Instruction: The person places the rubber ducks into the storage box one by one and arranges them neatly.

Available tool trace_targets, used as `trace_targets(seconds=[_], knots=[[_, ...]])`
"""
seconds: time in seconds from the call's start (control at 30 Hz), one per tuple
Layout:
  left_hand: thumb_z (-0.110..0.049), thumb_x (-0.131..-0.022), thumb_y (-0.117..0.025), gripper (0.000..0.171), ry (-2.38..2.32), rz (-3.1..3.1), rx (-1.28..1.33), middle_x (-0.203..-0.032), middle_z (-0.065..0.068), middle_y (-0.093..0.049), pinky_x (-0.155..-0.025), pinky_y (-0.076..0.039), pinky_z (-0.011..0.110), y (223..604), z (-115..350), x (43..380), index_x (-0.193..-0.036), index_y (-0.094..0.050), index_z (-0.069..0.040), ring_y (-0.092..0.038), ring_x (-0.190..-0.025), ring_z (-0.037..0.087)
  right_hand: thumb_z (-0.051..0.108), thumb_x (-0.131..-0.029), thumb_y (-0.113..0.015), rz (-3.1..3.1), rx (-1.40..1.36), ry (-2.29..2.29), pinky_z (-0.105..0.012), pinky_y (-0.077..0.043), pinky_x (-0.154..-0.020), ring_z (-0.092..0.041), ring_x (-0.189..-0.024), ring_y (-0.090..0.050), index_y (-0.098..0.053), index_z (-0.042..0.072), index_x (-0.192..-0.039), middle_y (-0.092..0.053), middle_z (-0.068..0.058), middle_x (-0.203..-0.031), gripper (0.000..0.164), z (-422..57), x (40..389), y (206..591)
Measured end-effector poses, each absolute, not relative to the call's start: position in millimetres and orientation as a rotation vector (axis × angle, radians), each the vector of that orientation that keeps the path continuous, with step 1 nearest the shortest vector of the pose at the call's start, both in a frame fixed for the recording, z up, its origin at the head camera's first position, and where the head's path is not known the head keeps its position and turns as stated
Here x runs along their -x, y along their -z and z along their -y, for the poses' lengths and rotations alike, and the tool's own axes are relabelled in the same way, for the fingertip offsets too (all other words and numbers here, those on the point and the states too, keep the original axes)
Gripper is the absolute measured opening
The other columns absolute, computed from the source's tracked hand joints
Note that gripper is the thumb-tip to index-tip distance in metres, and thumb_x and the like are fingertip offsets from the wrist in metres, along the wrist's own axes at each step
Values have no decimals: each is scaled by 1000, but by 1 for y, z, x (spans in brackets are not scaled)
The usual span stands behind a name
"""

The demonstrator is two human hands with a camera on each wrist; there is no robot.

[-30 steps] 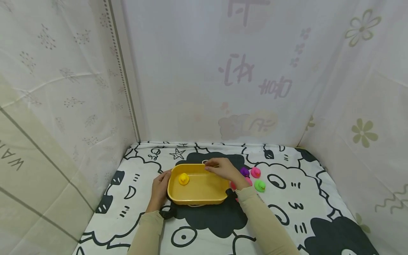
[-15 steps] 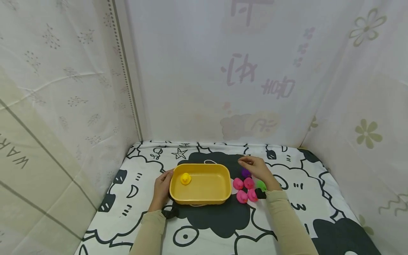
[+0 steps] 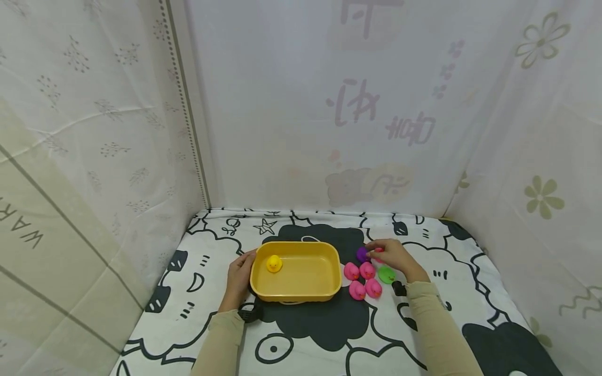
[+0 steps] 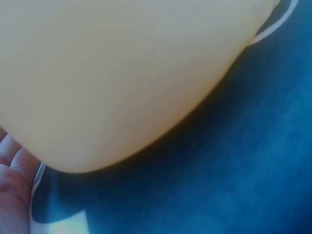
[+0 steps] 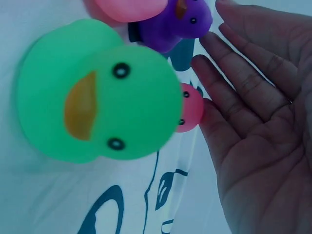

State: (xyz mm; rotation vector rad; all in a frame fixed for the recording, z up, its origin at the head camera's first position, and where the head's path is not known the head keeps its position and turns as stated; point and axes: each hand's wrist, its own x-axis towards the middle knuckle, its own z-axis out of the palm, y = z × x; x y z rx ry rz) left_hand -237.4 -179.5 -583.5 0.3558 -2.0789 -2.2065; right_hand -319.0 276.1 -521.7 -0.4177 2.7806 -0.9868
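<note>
My left hand holds the left end of a yellow plastic tray; in the left wrist view its fingers lie against the tray's outer wall. One yellow rubber duck sits inside, near the left end. Right of the tray, my right hand reaches in with its fingertips at a purple rubber duck. The right wrist view shows those fingers mostly extended beside the purple duck, with a green rubber duck close in front. A pink duck is partly hidden by the right hand.
Several pink rubber ducks stand grouped between the tray and the green duck. A white cloth with black cartoon drawings covers the surface. Pale printed curtains enclose the back and both sides.
My right hand has moved from over the tray's far rim rightward, then down to the purple duck. The left hand stays at the tray, and the yellow duck remains inside it.
</note>
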Motion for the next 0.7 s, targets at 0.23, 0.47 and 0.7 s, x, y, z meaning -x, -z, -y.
trace_targets(seconds=[0.23,0.47,0.7], knots=[[-53,-98,-57,54,2217,2064,-338,-139,5,-60,-96,-52,22,583,179,236,-135,-64,-14,-57,-126,21,26,-90,-75,-2786,416,970,-53,-56,-91,-31,-107,-62,-74,19,-119,-68,-11,-119,30,-276,320,528],[-49,-98,-61,55,2305,1977,-255,-139,7,-60,-96,-54,26,585,181,236,-136,-63,-11,-58,-125,23,23,-88,-77,-2798,430,963,-51,-58,-88,-34,-108,-63,-74,17,-119,-68,-14,-118,32,-275,320,531],[-39,-99,-62,49,2365,1893,-195,-141,11,-58,-97,-53,27,586,180,237,-136,-62,-8,-58,-126,25,22,-88,-78,-2791,435,946,-53,-57,-91,-35,-111,-63,-72,19,-122,-68,-13,-121,34,-275,320,534]])
